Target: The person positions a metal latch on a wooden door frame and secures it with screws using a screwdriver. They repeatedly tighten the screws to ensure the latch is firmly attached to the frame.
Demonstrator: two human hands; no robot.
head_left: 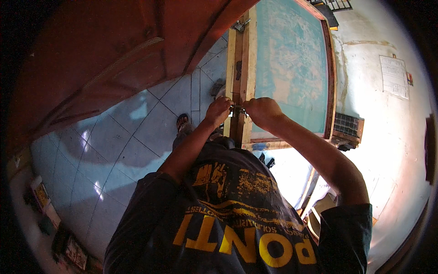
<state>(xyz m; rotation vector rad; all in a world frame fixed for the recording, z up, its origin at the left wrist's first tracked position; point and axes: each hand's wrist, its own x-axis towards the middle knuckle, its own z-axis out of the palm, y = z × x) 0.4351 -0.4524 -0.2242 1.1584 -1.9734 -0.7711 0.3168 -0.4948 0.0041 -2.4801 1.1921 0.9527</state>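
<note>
A wooden-framed screen with teal mesh stands in front of me to the right, its mesh streaked with pale patches. Along its left side runs a wooden rail, with a narrow gap between rail and frame. Across that gap sits a small metal hinge clamp, partly covered by my fingers. My left hand is closed at its left end over the rail. From the frame side, my right hand is closed on its right end. A second metal hinge clamp sits farther up the rail.
A large reddish-brown wooden panel fills the upper left. Blue-grey tiles cover the floor, where my sandalled foot shows. Right of the frame are a dark gridded box and a pale wall with a paper sheet.
</note>
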